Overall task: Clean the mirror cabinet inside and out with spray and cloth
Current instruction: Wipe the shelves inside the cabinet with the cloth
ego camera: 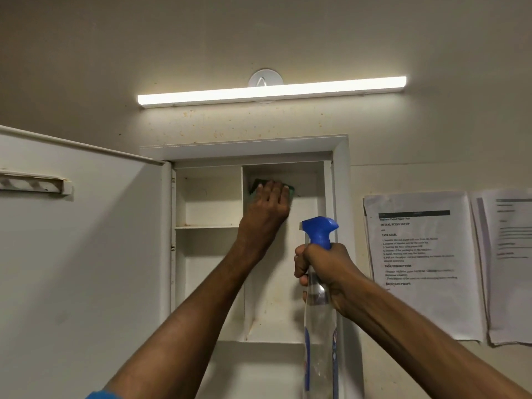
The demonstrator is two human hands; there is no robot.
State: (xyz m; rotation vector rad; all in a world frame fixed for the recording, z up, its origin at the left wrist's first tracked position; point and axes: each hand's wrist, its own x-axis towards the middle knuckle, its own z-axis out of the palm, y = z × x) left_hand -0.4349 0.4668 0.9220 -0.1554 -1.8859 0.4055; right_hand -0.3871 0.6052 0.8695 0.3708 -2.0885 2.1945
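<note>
The white mirror cabinet [341, 156] is set in the wall with its door [80, 240] swung open to the left. Inside are a left column with a shelf and a tall right compartment. My left hand [269, 204] reaches into the top of the right compartment and presses a dark green cloth [254, 185] flat against the back wall, fingers straight. My right hand [324, 269] grips the neck of a clear spray bottle [321, 326] with a blue trigger head, held upright in front of the cabinet's lower right.
A lit strip light [270, 92] hangs on the wall above the cabinet. Printed sheets [417, 254] are stuck to the wall on the right. A small rack [34, 182] is fixed to the inner side of the open door.
</note>
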